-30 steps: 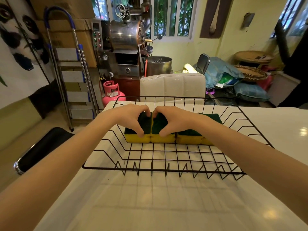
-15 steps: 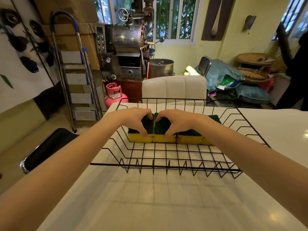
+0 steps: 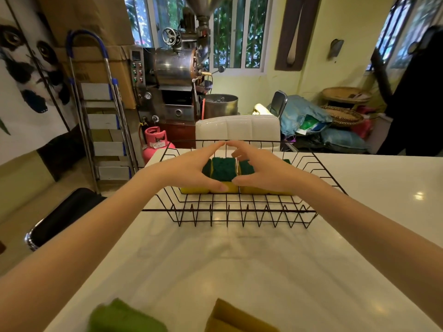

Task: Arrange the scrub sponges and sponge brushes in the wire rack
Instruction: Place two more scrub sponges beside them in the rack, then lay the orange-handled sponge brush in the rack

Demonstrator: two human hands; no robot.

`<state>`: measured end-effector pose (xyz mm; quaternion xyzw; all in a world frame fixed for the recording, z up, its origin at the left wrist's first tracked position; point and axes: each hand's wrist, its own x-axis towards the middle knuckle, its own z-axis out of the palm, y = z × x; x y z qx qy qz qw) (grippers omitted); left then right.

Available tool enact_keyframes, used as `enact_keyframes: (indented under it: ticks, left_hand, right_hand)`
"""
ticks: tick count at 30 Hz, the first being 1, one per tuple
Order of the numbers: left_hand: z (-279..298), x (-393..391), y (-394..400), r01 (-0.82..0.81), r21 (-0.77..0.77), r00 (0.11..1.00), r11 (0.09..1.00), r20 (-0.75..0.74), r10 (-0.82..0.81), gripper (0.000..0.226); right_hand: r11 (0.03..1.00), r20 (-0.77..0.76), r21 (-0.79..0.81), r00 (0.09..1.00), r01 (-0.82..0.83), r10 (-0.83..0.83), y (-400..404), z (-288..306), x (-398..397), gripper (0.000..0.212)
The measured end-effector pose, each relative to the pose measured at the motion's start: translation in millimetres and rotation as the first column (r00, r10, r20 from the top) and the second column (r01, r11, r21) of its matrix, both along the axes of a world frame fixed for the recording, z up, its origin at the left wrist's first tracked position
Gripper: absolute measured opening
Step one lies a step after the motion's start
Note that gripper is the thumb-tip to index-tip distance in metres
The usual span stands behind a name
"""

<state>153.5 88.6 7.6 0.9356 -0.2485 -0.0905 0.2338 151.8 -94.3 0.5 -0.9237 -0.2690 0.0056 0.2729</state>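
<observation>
- My left hand [image 3: 191, 167] and right hand [image 3: 266, 170] arch loosely open over the scrub sponges [image 3: 224, 168], fingertips meeting above, thumbs resting on the yellow foam fronts.
- The sponges, rough dark-green tops over yellow foam, sit side by side in the black wire rack [image 3: 230, 212].
- The rack stands on the glossy white table [image 3: 239, 271].
- Two blurred sponge pieces [image 3: 124, 317] lie at the table's near edge.

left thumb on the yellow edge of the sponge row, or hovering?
Touching. In the head view the left hand has its thumb pressed on the yellow front edge of the sponges in the wire rack, with no gap showing.
</observation>
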Motion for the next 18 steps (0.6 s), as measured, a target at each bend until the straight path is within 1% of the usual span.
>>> enact_keyframes:
  ticks: [4,8,10,13,15,18]
  left_hand:
    - [4,-40,-1,0.041,-0.109,0.999,0.993,-0.01,-0.042,0.097]
    - [-1,-84,2,0.09,-0.149,0.996,0.985,0.027,-0.087,0.105]
    - [-6,-103,1,0.136,-0.137,0.991,0.981,0.029,-0.133,0.107]
    - [-15,-130,-1,0.211,-0.111,0.977,0.971,-0.017,-0.214,0.106]
    - [-22,-144,-3,0.245,-0.087,0.967,0.966,-0.054,-0.25,0.103]
    - [-35,-160,-6,0.255,-0.045,0.96,0.966,-0.104,-0.258,0.099]
  right_hand:
    - [0.997,0.012,0.077,1.0,0.015,-0.016,-12,2,-43,0.076]
    - [0.99,-0.022,0.141,1.0,0.019,-0.016,-23,-7,-89,0.075]
    - [0.991,-0.051,0.13,0.999,0.013,-0.007,-29,-13,-111,0.077]
    - [0.993,-0.16,0.115,0.987,0.001,0.017,-37,-23,-139,0.077]
    - [0.997,-0.226,0.075,0.973,-0.021,0.037,-41,-29,-154,0.073]
    - [0.999,-0.317,-0.019,0.948,-0.041,0.033,-47,-40,-175,0.068]
